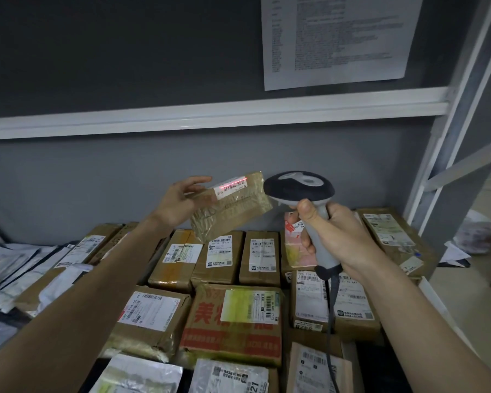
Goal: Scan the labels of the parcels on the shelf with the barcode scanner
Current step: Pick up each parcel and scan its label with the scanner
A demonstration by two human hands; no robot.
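While lifted: parcel [229, 205] (red-lit label [230, 187]) above boxes [233, 316].

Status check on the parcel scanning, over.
Left hand holds small taped parcel up. Right hand grips barcode scanner. Red scan line on its label. Nothing in the way.

I see grey wall and one printed sheet.

At one o'clock from my view's centre a printed paper sheet [335, 38] hangs flat on the dark grey wall [125, 52]. At three o'clock, loose white papers [455, 255] lie on the pale floor [471, 293]; I cannot read any of the text.
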